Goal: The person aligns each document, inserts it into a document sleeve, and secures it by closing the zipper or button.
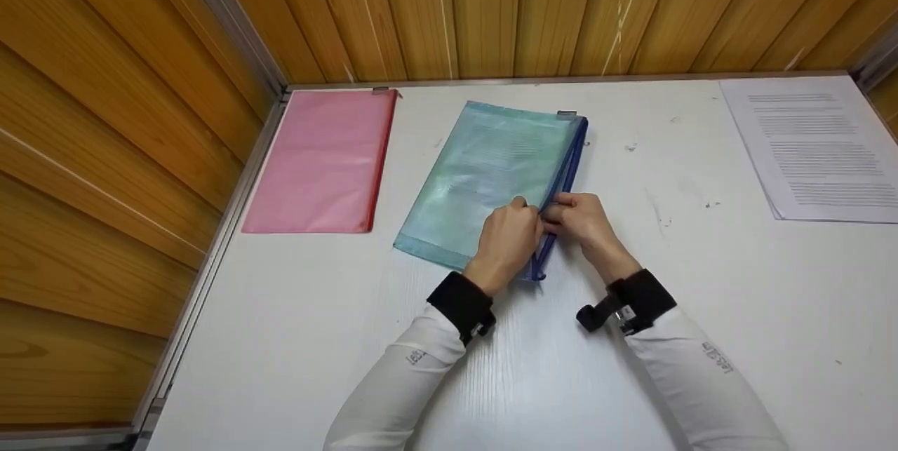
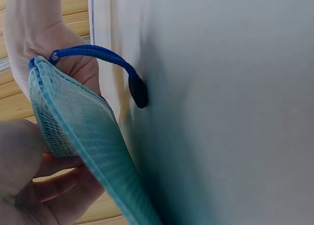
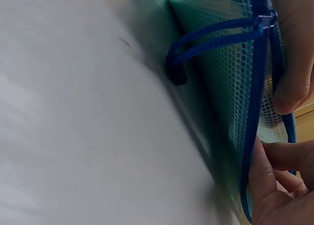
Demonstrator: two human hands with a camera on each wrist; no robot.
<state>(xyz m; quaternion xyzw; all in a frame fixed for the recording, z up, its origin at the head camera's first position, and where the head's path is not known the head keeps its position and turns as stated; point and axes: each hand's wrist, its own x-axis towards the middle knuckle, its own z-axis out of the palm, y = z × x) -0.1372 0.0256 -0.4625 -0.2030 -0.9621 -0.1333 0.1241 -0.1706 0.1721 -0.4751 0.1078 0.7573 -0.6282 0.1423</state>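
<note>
A blue-green mesh zipper pouch (image 1: 484, 156) lies slanted on the table, its dark blue zipper along the right side. Faint printed lines show through its cover. My left hand (image 1: 511, 237) grips the upper layer at the zipper edge. Opposite it, my right hand (image 1: 582, 223) pinches the other zipper edge. In the right wrist view, the blue zipper bands (image 3: 255, 87) stand apart between the hands, so the pouch's mouth is parted there. The zipper slider (image 3: 266, 22) sits near the left hand, with a blue pull cord (image 3: 211, 38) hanging from it.
A pink zipper pouch (image 1: 319, 163) with a red zipper lies at the left back. Printed sheets (image 1: 828, 149) are stacked at the right back. Wooden panels (image 1: 484, 12) rise behind the white table (image 1: 280, 339) and on its left.
</note>
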